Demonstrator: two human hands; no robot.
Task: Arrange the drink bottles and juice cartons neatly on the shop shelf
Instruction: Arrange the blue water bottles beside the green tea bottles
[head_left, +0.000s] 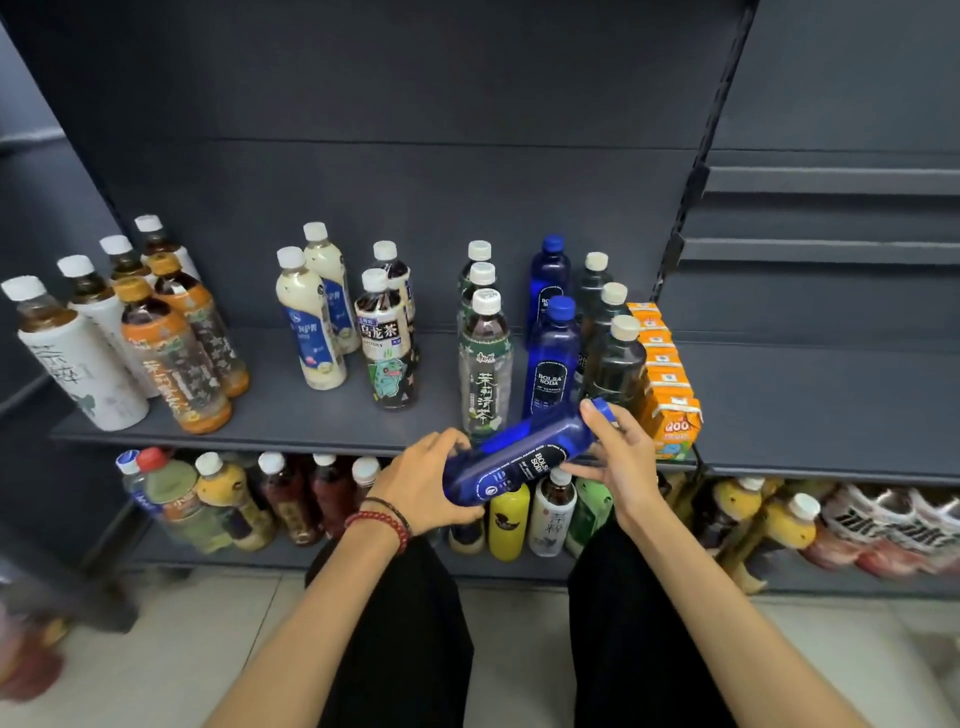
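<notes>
A blue soda bottle lies tilted in front of the shelf edge, cap up to the right. My left hand grips its base and my right hand holds its neck end near the cap. On the dark shelf stand rows of bottles: two more blue soda bottles, green-label tea bottles, dark clear bottles, milky bottles, oolong tea bottles, orange-label bottles and white-wrapped bottles. A row of orange juice cartons lines the right end.
The lower shelf holds several mixed bottles, with more in the neighbouring bay at the right. The right bay's shelf at hand height is bare. A slotted upright divides the bays. My knees in black trousers are below.
</notes>
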